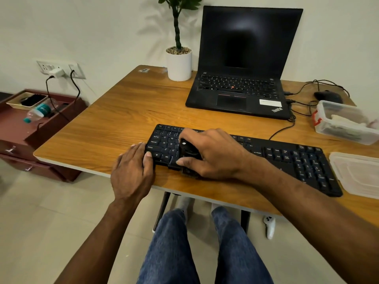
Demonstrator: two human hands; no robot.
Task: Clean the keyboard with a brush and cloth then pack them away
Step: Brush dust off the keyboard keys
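Observation:
A black keyboard (287, 158) lies slantwise on the wooden desk (127, 111). My right hand (215, 154) grips a black brush (187, 153) and holds it down on the keys at the keyboard's left part, near the front edge. My left hand (133, 171) rests against the keyboard's left end, its thumb touching the corner keys, fingers fairly straight. A clear plastic box (344, 138) at the right holds a pale cloth (346, 119). Its lid (356, 175) lies on the desk in front of it, by the keyboard's right end.
An open black laptop (242, 64) stands behind the keyboard, with cables and a black mouse (328, 96) to its right. A white plant pot (179, 64) is at the back. A low red cabinet (30, 130) stands left of the desk.

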